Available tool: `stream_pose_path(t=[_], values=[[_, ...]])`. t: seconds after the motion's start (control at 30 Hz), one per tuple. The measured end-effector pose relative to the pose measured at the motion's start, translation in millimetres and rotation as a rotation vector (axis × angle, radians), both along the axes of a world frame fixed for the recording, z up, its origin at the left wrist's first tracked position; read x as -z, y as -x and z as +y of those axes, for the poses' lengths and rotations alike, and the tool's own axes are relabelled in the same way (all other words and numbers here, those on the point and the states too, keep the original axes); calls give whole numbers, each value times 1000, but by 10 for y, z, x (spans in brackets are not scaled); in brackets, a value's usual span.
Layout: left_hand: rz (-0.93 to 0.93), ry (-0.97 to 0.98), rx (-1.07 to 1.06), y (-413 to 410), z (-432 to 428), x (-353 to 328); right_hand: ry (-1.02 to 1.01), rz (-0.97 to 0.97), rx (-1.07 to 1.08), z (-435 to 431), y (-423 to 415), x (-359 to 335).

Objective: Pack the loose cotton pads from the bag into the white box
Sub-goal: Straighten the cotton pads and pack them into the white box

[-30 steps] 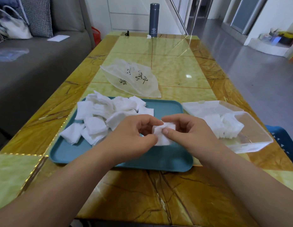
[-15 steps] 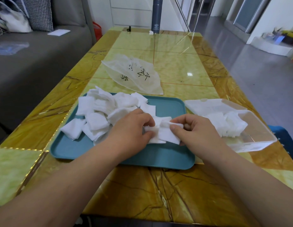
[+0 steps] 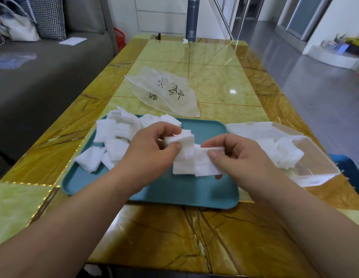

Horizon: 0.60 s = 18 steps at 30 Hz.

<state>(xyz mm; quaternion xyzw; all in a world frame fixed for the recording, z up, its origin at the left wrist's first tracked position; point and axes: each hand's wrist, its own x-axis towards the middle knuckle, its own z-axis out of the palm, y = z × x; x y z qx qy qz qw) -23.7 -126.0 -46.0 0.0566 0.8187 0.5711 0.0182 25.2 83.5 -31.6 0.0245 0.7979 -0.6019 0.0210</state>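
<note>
Loose white cotton pads (image 3: 112, 137) lie heaped on the left half of a teal tray (image 3: 174, 193). Above the tray's middle, my left hand (image 3: 150, 153) pinches a small stack of pads (image 3: 179, 140) between thumb and fingers. My right hand (image 3: 234, 155) pinches another bunch of pads (image 3: 202, 165) that touches the left stack. The clear white box (image 3: 317, 169) stands right of the tray with several pads (image 3: 285, 153) inside and its lid open at the back. The empty translucent bag (image 3: 166, 93) lies beyond the tray.
A dark flask (image 3: 192, 23) stands at the table's far end. A grey sofa (image 3: 44, 81) with a white handbag runs along the left. A blue seat (image 3: 349, 167) shows beyond the table's right edge.
Both hands have lifted off the tray and moved slightly apart. The single pad from a second ago has become two small stacks, one in each hand.
</note>
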Motion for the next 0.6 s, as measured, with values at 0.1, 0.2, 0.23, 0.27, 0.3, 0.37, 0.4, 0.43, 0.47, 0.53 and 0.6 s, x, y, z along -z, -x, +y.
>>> stream_pose_path(t=[0.1, 0.2, 0.23, 0.27, 0.3, 0.37, 0.4, 0.43, 0.47, 0.53, 0.6], values=[[-95, -119, 47, -38, 36, -21, 151, 7, -29, -69, -35, -28], [-197, -217, 174, -84, 61, -61, 160, 23, 31, -91, -21, -4], [-219, -241, 207, -99, 67, -75, 162, 22, 52, -93, -18, -4], [-240, -262, 227, -114, 74, -87, 160, 23, 65, -92, -15, -5], [-256, -279, 239, -124, 78, -98, 150, 25, 74, -87, -14, -9], [-268, -286, 253, -133, 83, -110, 112, 39, 78, -70, -4, -8], [-263, -279, 259, -137, 86, -115, 90, 46, 78, -64, 4, -7], [-255, -272, 262, -136, 87, -112, 65, 48, 78, -59, 14, -4], [-249, -264, 264, -137, 94, -106, 44, 47, 76, -52, 24, 4], [-243, -251, 270, -142, 99, -97, 30, 39, 68, -55, 28, 9], [-232, -237, 273, -137, 97, -84, 37, 37, 61, -49, 28, 13]])
